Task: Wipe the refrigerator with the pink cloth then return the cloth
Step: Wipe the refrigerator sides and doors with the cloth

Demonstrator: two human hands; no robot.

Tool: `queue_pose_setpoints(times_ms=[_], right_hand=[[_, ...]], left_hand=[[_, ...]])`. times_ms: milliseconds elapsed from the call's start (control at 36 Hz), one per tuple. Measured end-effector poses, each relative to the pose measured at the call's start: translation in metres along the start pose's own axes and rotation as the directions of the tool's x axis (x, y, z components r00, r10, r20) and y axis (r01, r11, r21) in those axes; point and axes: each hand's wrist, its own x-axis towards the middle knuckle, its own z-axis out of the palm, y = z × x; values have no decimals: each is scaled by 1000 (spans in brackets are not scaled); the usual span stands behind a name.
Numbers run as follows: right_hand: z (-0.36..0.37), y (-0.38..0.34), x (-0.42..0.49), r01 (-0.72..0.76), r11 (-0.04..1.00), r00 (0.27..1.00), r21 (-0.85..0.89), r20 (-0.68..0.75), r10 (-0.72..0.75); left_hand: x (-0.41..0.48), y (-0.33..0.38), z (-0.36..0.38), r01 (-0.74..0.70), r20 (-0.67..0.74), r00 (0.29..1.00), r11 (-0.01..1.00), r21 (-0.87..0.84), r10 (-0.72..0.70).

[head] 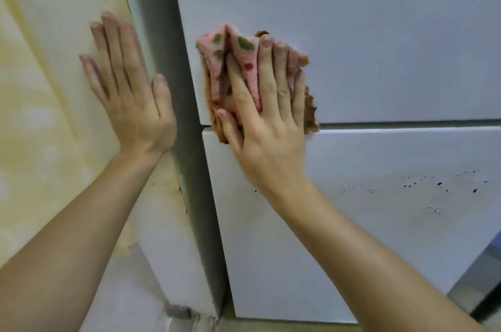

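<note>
My right hand (267, 136) has its fingers (267, 68) laid out straight, pressing the bunched pink cloth (244, 60) against the refrigerator (379, 47) near its left edge, right at the door seam. Meanwhile my left hand (132, 104) rests flat, fingers released, on the yellowish wall (40, 87) to the left.

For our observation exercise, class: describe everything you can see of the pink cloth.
The pink cloth looks like soft terry, bunched into folds, with green and red spots and a brownish underside showing at its edges. It lies against the refrigerator front, near its left edge, its lower end crossing the seam between the two doors. The right hand presses it there with straight, spread fingers. Nothing else touches it.
</note>
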Motion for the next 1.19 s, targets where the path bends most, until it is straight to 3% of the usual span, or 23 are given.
queue_pose_setpoints(times_ms=[417,722,1000,1111,1194], right_hand=[[11,3,-160,111,993,973,44,197,-118],[5,9,-197,87,996,959,17,267,-89],[16,-28,-114,-194,975,979,111,90,185],[25,-40,-99,-226,972,974,66,36,224],[29,-38,-123,-131,991,991,17,26,130]], left_hand=[[-2,-5,3,-33,-78,996,999,-7,32],[-68,20,-10,172,-72,981,978,-120,-181],[-154,-9,-4,170,63,984,983,-76,-165],[-158,-11,-4,178,81,981,983,-38,-175],[-169,-12,0,186,90,979,982,-31,-183]])
